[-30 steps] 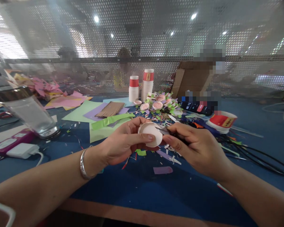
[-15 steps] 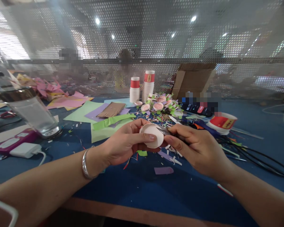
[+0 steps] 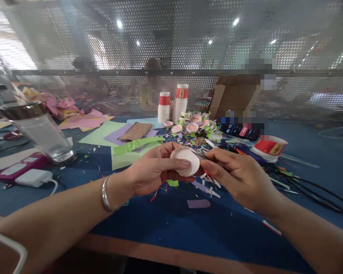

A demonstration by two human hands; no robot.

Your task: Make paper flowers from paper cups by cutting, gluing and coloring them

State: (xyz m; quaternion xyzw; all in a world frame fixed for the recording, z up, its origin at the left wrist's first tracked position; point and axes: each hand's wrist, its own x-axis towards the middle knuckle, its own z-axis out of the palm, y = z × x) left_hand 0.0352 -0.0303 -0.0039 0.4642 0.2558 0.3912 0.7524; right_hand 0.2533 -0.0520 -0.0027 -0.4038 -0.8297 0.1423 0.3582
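Between the thumb and fingers of my left hand point(image 3: 154, 167) is a round white paper cup bottom point(image 3: 185, 160), its flat face turned toward me. My right hand point(image 3: 237, 177) is closed around a pair of scissors point(image 3: 198, 154), whose metal blades meet the upper right rim of the disc. Most of the scissors' handle is hidden by my fingers. Beyond my hands lies a pile of decorated paper discs point(image 3: 192, 127) with green and purple scraps. A cut red and white paper cup point(image 3: 270, 148) stands to the right of my right hand.
Two stacks of paper cups point(image 3: 180, 104) stand at the back, near a cardboard box point(image 3: 231, 97). Coloured paper sheets point(image 3: 103, 133) and brown cardboard point(image 3: 135, 131) lie left. Further left are a glass bottle point(image 3: 45, 133) and a white charger point(image 3: 34, 179). A phone point(image 3: 240, 131) and black cable point(image 3: 317, 190) lie right.
Both hands keep their hold on the disc and scissors, and the blades stay at its rim. The whole view has shifted slightly, with little other visible movement.
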